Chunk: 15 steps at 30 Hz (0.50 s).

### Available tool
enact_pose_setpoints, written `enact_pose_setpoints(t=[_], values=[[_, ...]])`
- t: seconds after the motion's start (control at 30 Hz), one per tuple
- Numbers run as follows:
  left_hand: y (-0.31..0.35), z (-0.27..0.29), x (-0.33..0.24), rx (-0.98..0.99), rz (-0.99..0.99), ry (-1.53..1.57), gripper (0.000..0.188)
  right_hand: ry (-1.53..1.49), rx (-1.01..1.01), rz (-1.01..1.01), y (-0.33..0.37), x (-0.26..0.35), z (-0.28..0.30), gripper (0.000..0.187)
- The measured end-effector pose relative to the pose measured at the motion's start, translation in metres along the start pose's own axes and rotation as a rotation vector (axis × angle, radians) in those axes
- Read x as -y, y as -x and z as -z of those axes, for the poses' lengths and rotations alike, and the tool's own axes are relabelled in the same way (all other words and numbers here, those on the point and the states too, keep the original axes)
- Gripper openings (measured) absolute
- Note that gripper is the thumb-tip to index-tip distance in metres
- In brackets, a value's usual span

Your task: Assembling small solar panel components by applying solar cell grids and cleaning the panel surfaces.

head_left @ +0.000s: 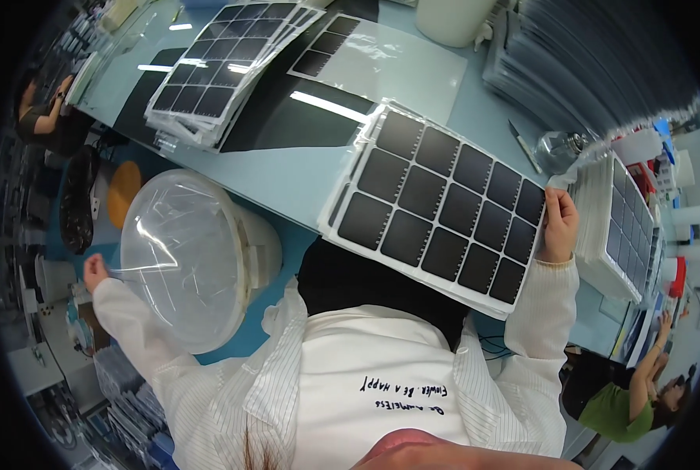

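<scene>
My left hand (95, 272) is stretched out to the left, closed in a pinch at the far side of a round white bin (265, 243). A clear plastic film (170, 258) spreads over the bin's mouth and seems to run up to those fingers. In front of me lies a stack of white-bordered sheets (441, 205) with rows of black rounded squares, overhanging the table's near edge. My right hand (559, 223) grips the right edge of this stack, thumb on top; the fingers beneath are hidden.
Another stack of such sheets (217, 59) lies at the far left of the table (275, 176). Beyond mine is a partly filled sheet (389, 63). A tall sheet pile (612, 223), a glass jar (560, 149) and a knife-like tool (524, 145) are at right. People work on both sides.
</scene>
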<state>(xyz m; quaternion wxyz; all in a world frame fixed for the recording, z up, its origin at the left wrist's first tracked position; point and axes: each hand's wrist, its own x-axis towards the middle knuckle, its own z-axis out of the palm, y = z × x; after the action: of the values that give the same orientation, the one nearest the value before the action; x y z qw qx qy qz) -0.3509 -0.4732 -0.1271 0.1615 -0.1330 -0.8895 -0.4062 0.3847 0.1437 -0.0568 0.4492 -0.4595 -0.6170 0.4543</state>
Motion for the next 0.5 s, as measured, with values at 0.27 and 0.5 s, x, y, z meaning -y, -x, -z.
enact_pose_setpoints(t=[0.27, 0.5], values=[[0.087, -0.126, -0.019, 0.373, -0.087, -0.59, 0.027, 0.059, 0.043, -0.125, 0.015, 0.035, 0.002, 0.02], [0.135, -0.101, -0.386, 0.422, -0.479, 0.212, 0.016, -0.044, 0.258, -0.364, 0.047, 0.071, 0.015, 0.022]])
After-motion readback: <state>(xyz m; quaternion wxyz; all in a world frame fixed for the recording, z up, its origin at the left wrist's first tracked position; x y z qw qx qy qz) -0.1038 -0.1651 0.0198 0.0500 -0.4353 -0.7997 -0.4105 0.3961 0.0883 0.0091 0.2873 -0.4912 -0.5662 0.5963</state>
